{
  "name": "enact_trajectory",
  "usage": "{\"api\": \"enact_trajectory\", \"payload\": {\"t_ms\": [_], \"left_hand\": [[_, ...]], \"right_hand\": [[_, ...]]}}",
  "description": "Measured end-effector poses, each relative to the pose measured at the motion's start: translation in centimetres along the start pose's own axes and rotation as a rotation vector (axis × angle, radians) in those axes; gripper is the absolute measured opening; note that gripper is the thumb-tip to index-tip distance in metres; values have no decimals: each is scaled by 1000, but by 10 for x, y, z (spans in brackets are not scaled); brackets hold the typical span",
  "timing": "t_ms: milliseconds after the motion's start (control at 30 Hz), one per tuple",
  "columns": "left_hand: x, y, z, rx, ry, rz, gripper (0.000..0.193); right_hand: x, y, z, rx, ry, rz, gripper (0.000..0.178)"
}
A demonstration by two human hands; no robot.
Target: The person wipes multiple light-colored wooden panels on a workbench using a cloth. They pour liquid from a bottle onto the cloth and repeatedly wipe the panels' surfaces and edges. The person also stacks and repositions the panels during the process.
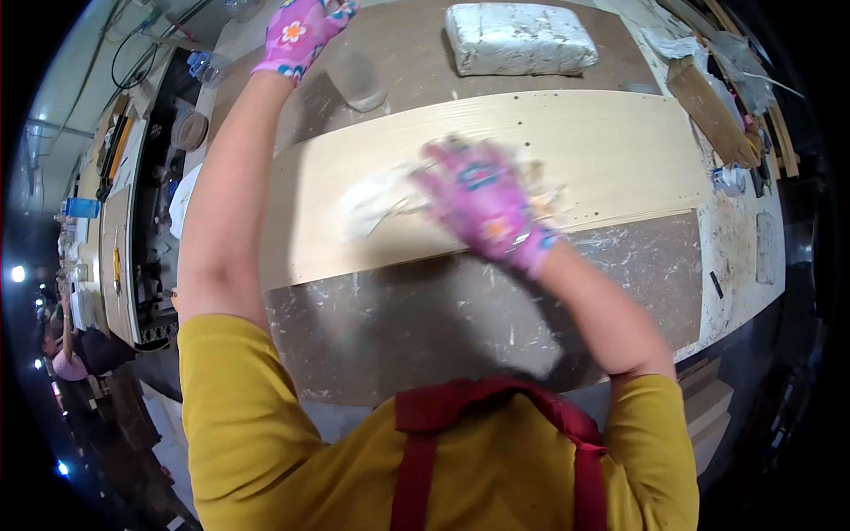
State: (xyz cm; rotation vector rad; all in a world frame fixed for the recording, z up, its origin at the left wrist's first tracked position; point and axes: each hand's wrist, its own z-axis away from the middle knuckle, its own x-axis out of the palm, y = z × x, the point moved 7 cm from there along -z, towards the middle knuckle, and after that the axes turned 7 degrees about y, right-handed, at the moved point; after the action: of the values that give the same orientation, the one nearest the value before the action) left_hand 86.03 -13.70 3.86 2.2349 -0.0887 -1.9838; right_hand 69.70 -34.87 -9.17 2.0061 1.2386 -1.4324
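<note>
A pale wooden board [620, 150] with several small dark holes lies across the brown work surface. My right hand [482, 199], in a pink flowered glove, is blurred over the middle of the board, closed on a crumpled white rag [376, 202]. Part of the rag sticks out left of the hand, and stained bits show at its right. My left hand [304, 35], in a matching glove, is raised at the top edge beyond the board's far left corner. Its fingers curl inward and are partly cut off; what they hold is hidden. Close by is a clear plastic cup [359, 84].
A block wrapped in whitish plastic [521, 40] sits behind the board. At right are a cardboard piece [715, 111], a small can [729, 180] and a black stick [716, 284]. Clear plastic containers [189, 129] stand left. Another person [75, 358] is far left.
</note>
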Motion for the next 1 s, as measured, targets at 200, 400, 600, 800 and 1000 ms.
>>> {"api": "enact_trajectory", "payload": {"t_ms": [200, 400, 600, 800, 1000], "left_hand": [[-11, -83, 64, 138, 468, 396, 58], [110, -192, 255, -527, 110, 582, 75], [119, -169, 269, -248, 178, 560, 72], [112, -154, 267, -433, 241, 501, 64], [118, -161, 263, -326, 302, 431, 60]], "right_hand": [[-98, 293, 130, 623, 86, 646, 46], [-15, 134, -3, 365, 134, 241, 43], [71, -109, -91, -114, -231, -176, 61], [-2, 188, 8, 303, -86, 515, 45], [-36, 143, 52, 274, -318, 559, 32]]}}
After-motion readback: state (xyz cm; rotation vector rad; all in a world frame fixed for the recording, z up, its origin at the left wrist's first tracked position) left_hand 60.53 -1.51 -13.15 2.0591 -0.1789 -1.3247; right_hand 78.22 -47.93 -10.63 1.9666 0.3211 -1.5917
